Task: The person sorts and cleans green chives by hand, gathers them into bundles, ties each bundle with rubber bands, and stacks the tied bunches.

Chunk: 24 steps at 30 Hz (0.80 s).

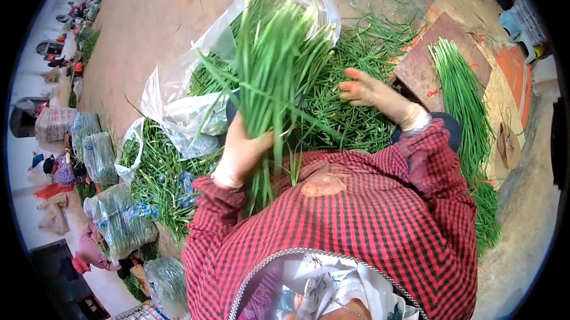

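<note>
My left hand (242, 149) is wrapped round a thick bunch of garlic chives (270, 61), pale cut ends pointing up and away from me. Some blades stick out sideways, and the lower leaves hang toward my lap. My right hand (377, 99) is apart from the bunch on its right, fingers stretched out and holding nothing; its fingertips have orange coverings. Both hands seem to wear thin pale gloves. Under the right hand lies a heap of loose chives (350, 121). Behind the held bunch, a clear plastic bag (217, 38) lies open with more chives inside.
At right, tied chives (454, 82) lie across a brown board (421, 58), with red ties around. A sandal (507, 144) lies beyond them. Another heap of chives (157, 168) is at left. Packed plastic bundles (122, 219) and other people line the far left.
</note>
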### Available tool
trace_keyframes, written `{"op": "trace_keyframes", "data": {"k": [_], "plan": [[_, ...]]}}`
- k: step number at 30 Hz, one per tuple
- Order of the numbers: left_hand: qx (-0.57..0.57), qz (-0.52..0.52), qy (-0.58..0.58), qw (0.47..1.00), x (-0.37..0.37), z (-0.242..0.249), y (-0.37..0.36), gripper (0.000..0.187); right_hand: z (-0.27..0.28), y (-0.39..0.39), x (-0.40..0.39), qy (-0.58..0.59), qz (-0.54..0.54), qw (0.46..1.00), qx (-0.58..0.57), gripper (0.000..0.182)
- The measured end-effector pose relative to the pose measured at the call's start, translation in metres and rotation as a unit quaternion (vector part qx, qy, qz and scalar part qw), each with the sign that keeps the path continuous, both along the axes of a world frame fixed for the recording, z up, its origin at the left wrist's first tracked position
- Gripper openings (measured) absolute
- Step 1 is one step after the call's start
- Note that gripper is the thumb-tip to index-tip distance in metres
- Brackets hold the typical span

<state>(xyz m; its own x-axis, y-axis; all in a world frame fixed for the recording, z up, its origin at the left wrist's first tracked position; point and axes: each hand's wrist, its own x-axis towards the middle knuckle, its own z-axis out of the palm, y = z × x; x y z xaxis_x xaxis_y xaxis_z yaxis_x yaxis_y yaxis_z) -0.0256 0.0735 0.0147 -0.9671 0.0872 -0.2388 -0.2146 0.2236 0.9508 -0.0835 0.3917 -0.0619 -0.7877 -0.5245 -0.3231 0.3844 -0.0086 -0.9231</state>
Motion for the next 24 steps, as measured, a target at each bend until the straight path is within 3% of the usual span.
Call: {"op": "trace_keyframes", "data": {"k": [1,2,4,6,8,10,13,14,16,17,18,20,22,24], "plan": [[-0.128,-0.027,0.092,0.987,-0.011,-0.013,0.003,0.068,0.012,-0.017,-0.002,0.003,0.008,0.999,-0.041,0.088],[-0.302,-0.036,0.194,0.933,-0.019,-0.029,0.007,0.068,0.023,-0.031,-0.005,0.004,0.017,0.997,-0.080,0.088],[-0.447,-0.070,0.173,0.875,-0.027,0.004,0.051,0.087,0.029,-0.055,-0.014,0.098,0.008,0.980,-0.175,0.093],[-0.514,-0.105,0.173,0.834,-0.039,0.003,0.083,0.101,0.036,-0.061,-0.018,0.078,-0.049,0.980,-0.175,0.081],[-0.500,-0.115,0.242,0.824,-0.043,-0.005,0.110,0.097,0.038,-0.060,-0.017,0.041,-0.189,0.960,-0.204,0.066],[-0.454,-0.128,0.282,0.835,-0.041,-0.013,0.132,0.095,0.036,-0.051,-0.020,0.024,-0.270,0.936,-0.224,0.033],[-0.325,-0.187,0.351,0.858,-0.033,-0.012,0.145,0.097,0.032,-0.016,-0.025,0.004,-0.275,0.944,-0.183,0.037],[-0.257,-0.185,0.389,0.865,-0.033,-0.007,0.146,0.080,0.031,-0.002,-0.025,0.041,-0.283,0.944,-0.167,0.039],[-0.030,-0.255,0.224,0.940,-0.041,-0.005,0.129,0.056,0.056,0.021,-0.010,0.030,-0.283,0.949,-0.134,0.042],[0.127,-0.228,0.033,0.965,-0.046,-0.014,0.122,0.039,0.061,0.033,-0.004,0.024,-0.276,0.953,-0.120,0.042],[0.162,-0.214,-0.023,0.963,-0.057,-0.013,0.107,0.040,0.063,0.043,0.003,0.018,-0.269,0.957,-0.107,0.042],[0.217,-0.183,0.008,0.959,-0.083,-0.035,0.089,0.053,0.064,0.055,0.010,0.002,-0.249,0.960,-0.125,0.049],[0.380,-0.084,-0.023,0.921,-0.094,-0.049,0.089,0.069,0.069,0.049,0.020,0.049,-0.179,0.975,-0.125,0.061],[0.426,-0.095,-0.024,0.899,-0.100,-0.058,0.089,0.076,0.072,0.035,0.033,0.051,-0.148,0.985,-0.073,0.065]]}}
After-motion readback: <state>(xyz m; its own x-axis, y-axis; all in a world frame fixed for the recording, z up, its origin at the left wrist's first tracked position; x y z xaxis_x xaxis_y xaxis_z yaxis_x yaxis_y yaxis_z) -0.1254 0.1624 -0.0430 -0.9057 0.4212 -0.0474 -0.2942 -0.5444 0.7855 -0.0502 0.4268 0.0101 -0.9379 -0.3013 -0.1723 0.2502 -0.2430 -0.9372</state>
